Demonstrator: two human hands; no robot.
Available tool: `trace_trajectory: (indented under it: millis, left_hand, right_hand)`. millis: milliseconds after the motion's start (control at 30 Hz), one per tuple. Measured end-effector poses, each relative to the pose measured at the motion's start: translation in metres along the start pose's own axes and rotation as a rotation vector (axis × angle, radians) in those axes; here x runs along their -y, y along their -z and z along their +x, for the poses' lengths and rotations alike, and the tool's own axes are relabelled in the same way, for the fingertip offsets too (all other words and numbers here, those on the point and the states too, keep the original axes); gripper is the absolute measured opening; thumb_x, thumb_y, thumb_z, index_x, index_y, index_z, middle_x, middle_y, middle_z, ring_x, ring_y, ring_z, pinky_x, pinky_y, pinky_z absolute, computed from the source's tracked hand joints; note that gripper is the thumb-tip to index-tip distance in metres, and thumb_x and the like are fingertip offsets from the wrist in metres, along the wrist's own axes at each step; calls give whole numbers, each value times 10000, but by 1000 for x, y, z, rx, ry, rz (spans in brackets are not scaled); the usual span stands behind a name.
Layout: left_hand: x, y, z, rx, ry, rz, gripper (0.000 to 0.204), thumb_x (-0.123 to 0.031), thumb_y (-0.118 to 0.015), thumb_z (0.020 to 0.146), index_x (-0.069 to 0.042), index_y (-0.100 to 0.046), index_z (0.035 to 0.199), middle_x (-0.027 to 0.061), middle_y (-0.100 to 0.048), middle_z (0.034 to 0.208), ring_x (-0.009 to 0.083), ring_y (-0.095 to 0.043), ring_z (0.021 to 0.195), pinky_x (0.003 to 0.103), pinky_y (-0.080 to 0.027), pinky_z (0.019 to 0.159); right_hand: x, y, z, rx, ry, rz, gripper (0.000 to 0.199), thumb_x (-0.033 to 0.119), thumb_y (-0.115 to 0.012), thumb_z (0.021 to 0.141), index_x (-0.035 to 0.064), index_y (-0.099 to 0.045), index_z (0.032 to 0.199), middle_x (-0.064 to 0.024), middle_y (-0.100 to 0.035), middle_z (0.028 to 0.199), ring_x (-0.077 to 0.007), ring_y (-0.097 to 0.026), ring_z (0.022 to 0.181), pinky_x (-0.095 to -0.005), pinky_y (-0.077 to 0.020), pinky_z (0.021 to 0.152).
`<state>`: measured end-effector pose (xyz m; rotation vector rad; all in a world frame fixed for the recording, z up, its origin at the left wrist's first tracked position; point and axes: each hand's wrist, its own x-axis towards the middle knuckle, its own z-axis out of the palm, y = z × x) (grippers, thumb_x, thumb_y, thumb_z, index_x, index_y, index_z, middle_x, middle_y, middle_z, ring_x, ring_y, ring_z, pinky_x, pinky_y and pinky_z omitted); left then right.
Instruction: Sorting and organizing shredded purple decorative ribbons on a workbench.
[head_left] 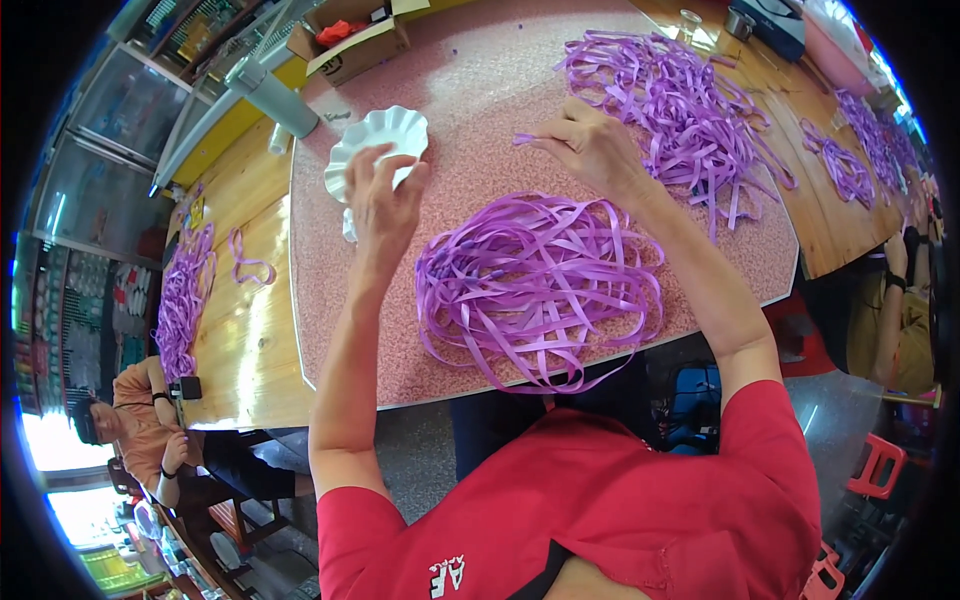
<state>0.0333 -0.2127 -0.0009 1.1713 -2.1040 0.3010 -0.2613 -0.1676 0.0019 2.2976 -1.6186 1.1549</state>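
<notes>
My left hand is over the near edge of a white fluted dish, its fingers bent and apart, with nothing visible in them. The dish's contents are partly hidden by that hand. To the right, my right hand is closed in a pinch on a short purple ribbon piece, whose tip sticks out to the left. Below and between both hands lies a heap of looped purple ribbons, with darker bluish-purple joints gathered at its left side.
A larger purple ribbon pile covers the pink table mat at far right. A grey-green bottle and cardboard box stand at far left. Another person sits left beside more ribbons; a further person is at right.
</notes>
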Motion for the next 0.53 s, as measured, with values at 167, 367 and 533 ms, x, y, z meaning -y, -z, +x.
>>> trace_trajectory:
  millis: [167, 367, 533]
  left_hand:
    - [-68, -1, 5, 356, 359, -863, 613, -567, -467, 994, 14, -661, 992, 133, -637, 933, 223, -594, 904, 367, -475, 821]
    - [-90, -15, 5, 480, 476, -1169, 529, -479, -455, 1033, -5, -603, 851, 28, -549, 709, 131, -560, 736, 296, -454, 676]
    - [-89, -25, -4, 334, 425, -1127, 370, -342, -494, 1046, -41, -564, 843, 4, -528, 696, 88, -539, 697, 261, -450, 647]
  right_hand:
    - [31, 10, 4, -30, 221, 44, 118, 141, -777, 784, 150, -758, 900, -23, -613, 821, -184, -611, 660, -315, -479, 549]
    - [32, 16, -7, -64, 300, 20, 146, 138, -776, 772, 128, -754, 916, -26, -639, 827, -181, -627, 663, -306, -479, 528]
    - [27, 11, -9, 54, 188, 268, 165, 193, -788, 786, 116, -761, 929, -80, -650, 831, -232, -647, 727, -336, -516, 621]
